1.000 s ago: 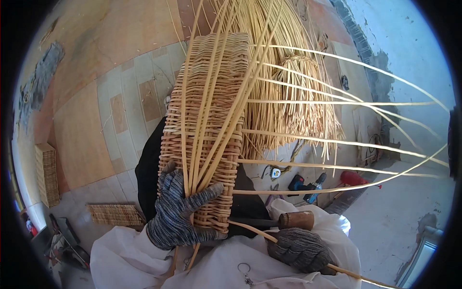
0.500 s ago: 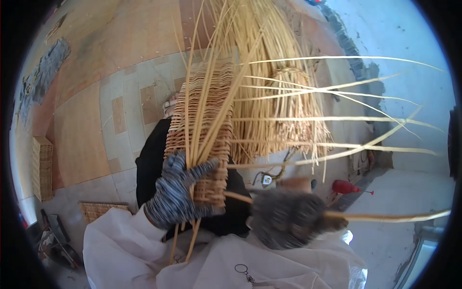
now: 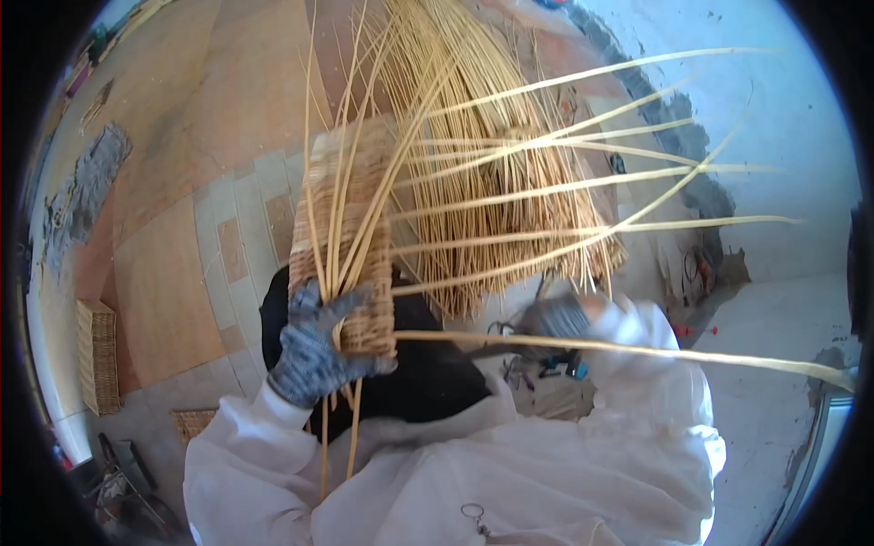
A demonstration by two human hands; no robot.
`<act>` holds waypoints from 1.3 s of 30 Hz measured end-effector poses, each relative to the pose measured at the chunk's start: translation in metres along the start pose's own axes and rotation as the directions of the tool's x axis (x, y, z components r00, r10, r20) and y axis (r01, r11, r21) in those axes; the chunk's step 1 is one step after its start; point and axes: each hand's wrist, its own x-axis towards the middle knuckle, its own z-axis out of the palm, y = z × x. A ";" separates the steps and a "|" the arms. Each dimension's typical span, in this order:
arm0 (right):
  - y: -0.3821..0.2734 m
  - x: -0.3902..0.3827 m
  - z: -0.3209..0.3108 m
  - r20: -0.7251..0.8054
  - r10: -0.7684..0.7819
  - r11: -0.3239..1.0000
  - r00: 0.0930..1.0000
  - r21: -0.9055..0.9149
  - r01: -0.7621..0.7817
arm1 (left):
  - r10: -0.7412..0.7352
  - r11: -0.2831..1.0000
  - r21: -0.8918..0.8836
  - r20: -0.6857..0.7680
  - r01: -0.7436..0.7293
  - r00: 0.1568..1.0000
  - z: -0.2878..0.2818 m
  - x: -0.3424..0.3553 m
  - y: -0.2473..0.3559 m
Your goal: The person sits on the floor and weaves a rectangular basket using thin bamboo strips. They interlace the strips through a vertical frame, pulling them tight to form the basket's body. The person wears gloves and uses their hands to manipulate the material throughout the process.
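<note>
Here my gloved left hand [image 3: 314, 350] is clenched around the lower end of the half-woven wicker basket [image 3: 350, 237], held upright over my lap, its loose willow rods [image 3: 546, 191] fanning rightward. My right hand [image 3: 560, 318] is blurred beside one long rod [image 3: 637, 350]; I cannot tell its grip.

glove [image 3: 314, 350]: grey speckled | wicker panel [image 3: 350, 227]: tan | sleeves [image 3: 246, 455]: white

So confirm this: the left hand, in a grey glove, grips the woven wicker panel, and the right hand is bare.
One detail is wrong. The head view shows the right hand gloved in grey too, though blurred. The left hand in its grey glove does grip the woven wicker panel.
</note>
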 end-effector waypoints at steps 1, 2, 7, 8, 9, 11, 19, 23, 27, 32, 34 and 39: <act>0.040 -0.012 0.002 -0.014 0.121 0.990 0.993 -0.065 -0.121 | -0.026 0.999 0.026 -0.018 0.026 0.999 0.000 0.005 -0.003; 0.080 -0.026 0.005 -0.036 0.245 0.960 0.969 -0.128 -0.247 | -0.064 0.997 0.040 -0.009 0.065 0.998 0.004 0.005 -0.001; -0.039 0.015 0.097 -0.802 0.046 0.774 0.595 0.405 0.487 | -0.057 0.995 0.078 0.002 0.056 0.998 -0.001 -0.005 0.005; -0.056 0.035 0.097 -0.904 0.075 0.668 0.421 0.359 0.652 | -0.030 0.996 0.085 0.009 0.029 0.999 -0.002 0.000 0.006; -0.066 0.039 0.092 -0.930 0.081 0.587 0.358 0.335 0.737 | -0.034 0.995 0.094 0.015 0.033 0.999 -0.003 0.001 0.007; -0.086 0.039 0.071 -0.937 0.029 0.455 0.348 0.323 0.830 | -0.032 0.992 0.120 0.019 0.030 0.999 -0.003 0.001 0.009; -0.206 0.029 -0.024 -0.691 0.172 0.920 0.702 0.368 0.137 | -0.118 0.988 0.113 0.154 0.101 0.981 -0.019 0.004 0.018; -0.085 0.024 0.004 -0.774 0.130 0.873 0.619 0.386 0.300 | -0.156 0.872 -0.409 0.289 0.269 0.945 -0.038 0.029 -0.025; -0.078 0.030 0.026 -0.718 0.021 0.695 0.695 0.511 0.507 | -0.412 0.842 0.406 0.059 0.355 0.909 -0.061 0.042 -0.049; -0.065 0.025 0.044 -0.749 0.091 0.522 0.656 0.597 0.609 | -0.395 0.499 -0.722 0.303 0.480 0.867 -0.149 0.055 -0.138; -0.055 0.022 0.043 -0.735 0.114 0.540 0.669 0.611 0.579 | -0.435 0.540 -0.642 0.341 0.545 0.833 -0.132 0.056 -0.093; -0.049 0.041 0.044 -0.674 0.088 0.388 0.734 0.702 0.598 | -0.487 0.393 -0.650 0.453 0.650 0.747 -0.079 0.040 -0.074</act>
